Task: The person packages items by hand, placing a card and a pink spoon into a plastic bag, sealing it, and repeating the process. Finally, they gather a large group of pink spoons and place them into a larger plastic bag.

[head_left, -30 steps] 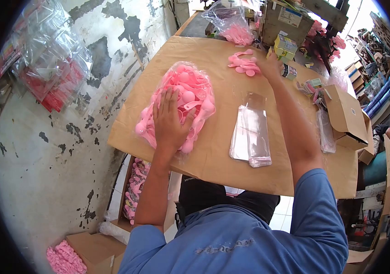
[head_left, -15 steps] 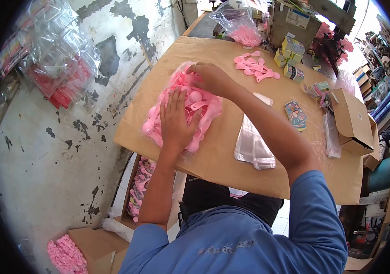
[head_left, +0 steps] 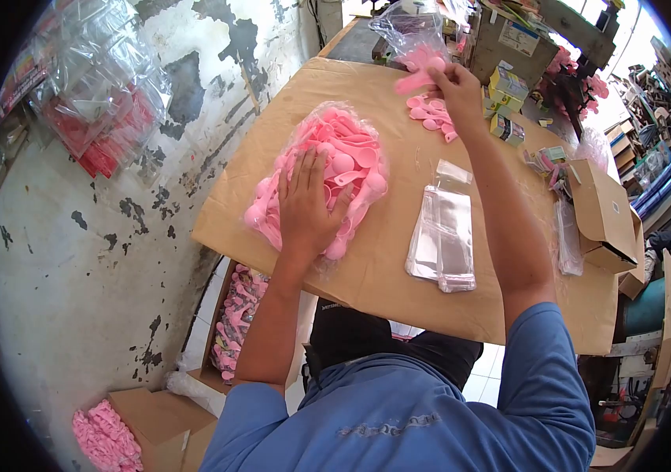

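My left hand (head_left: 306, 206) lies with its fingers spread on a clear plastic bag full of pink spoons (head_left: 351, 157), at the left of the brown-covered table. Farther off and to the right, my right hand (head_left: 453, 85) pinches a pink spoon (head_left: 416, 81) above the table's far part. Just beyond and below it lies a small pile of loose pink spoons (head_left: 431, 114), partly covered by the hand. Clear flat plastic sleeves (head_left: 439, 236) are stacked between my forearms.
Small card boxes (head_left: 506, 86) stand at the far right near a metal machine (head_left: 512, 47). Behind my right hand is another bag (head_left: 406, 27) with pink items. An open cardboard box (head_left: 603, 208) sits at the right edge. Boxes of pink items (head_left: 107, 440) stand on the floor.
My right hand has moved from the bag of spoons to the right and away from me, a pink spoon in its fingers. My left hand has stayed on the bag.
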A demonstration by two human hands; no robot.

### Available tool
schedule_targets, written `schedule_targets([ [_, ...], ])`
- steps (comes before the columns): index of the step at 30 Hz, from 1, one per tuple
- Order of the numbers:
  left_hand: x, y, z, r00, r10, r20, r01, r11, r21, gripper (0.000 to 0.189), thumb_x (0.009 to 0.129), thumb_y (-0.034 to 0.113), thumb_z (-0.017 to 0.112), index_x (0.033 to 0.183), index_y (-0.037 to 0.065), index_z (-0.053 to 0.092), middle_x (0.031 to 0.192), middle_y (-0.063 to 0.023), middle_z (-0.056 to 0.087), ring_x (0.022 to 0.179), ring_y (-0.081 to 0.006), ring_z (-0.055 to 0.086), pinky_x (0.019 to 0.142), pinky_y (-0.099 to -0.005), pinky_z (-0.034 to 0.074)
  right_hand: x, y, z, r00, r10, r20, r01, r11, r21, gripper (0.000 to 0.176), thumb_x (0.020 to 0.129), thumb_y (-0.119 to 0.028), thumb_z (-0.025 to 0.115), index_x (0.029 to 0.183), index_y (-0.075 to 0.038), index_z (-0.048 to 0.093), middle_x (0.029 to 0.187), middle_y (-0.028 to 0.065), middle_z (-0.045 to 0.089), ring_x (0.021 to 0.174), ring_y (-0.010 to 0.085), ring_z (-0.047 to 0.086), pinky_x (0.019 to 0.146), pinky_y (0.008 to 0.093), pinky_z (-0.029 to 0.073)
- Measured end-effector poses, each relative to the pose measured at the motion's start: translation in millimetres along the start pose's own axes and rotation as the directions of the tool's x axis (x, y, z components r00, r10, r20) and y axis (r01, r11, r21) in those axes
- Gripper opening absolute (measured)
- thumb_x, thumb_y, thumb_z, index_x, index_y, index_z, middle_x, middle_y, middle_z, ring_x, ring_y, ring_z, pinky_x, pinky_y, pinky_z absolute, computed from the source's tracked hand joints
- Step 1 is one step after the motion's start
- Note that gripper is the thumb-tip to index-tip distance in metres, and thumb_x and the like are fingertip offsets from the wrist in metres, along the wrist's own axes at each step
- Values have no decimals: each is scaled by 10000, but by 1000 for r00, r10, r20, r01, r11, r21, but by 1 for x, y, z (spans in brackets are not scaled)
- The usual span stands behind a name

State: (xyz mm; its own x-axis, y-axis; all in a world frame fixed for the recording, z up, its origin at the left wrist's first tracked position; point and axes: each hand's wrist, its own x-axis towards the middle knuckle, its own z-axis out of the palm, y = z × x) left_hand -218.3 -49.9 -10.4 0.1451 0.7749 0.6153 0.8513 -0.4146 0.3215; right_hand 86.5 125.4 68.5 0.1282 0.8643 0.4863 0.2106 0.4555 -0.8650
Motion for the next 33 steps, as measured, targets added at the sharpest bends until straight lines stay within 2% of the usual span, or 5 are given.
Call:
schedule_targets([
  [6, 0, 0, 1, 1000, 1, -6, -1, 1000, -2, 754, 979, 498, 630, 1543, 29, 456, 1591, -195, 463, 1501, -368, 395, 1273, -535, 180, -23, 42, 8, 918, -397, -5, 251, 589, -768, 357, 915, -191, 782, 1188, 7, 663, 945, 144, 745, 756, 193, 704, 691, 316, 561],
  [10, -1, 1, 0, 1000, -5, 4, 5, 1000, -8, 744, 981, 485, 627, 1544, 30, 455, 1591, -198, 462, 1503, -365, 392, 1274, -537, 171, -67, -26, 63, 858, -219, 465, 335, 924, -183, 341, 937, -130, 742, 1261, -68, 656, 878, 80, 728, 709, 158, 633, 691, 308, 522],
  [22, -1, 1, -1, 999, -19, 32, 19, 1000, -13, 724, 991, 493, 604, 1538, 39, 465, 1589, -196, 461, 1520, -353, 368, 1272, -540, 164, -73, -24, 79, 655, -68, 752, 588, 671, -452, 193, 929, -204, 710, 965, -23, 656, 989, 152, 684, 970, 328, 660, 870, 412, 522],
  [28, 0, 2, 1, 1000, -14, 21, 15, 1000, -7, 719, 987, 487, 611, 1535, 45, 464, 1589, -188, 464, 1525, -352, 362, 1271, -543, 167, -61, -21, 64, 855, -48, 517, -37, 988, 152, 241, 1036, -269, 652, 1059, -30, 665, 846, 55, 673, 850, 158, 652, 772, 321, 521],
  [33, 0, 1, 0, 1000, -2, 17, 2, 1000, -2, 723, 984, 482, 618, 1541, 50, 455, 1592, -183, 461, 1526, -351, 361, 1271, -540, 172, -21, -6, 30, 918, 342, 201, -315, 936, -154, 279, 1034, -272, 648, 1147, -18, 654, 918, 64, 708, 916, 156, 668, 802, 316, 546],
])
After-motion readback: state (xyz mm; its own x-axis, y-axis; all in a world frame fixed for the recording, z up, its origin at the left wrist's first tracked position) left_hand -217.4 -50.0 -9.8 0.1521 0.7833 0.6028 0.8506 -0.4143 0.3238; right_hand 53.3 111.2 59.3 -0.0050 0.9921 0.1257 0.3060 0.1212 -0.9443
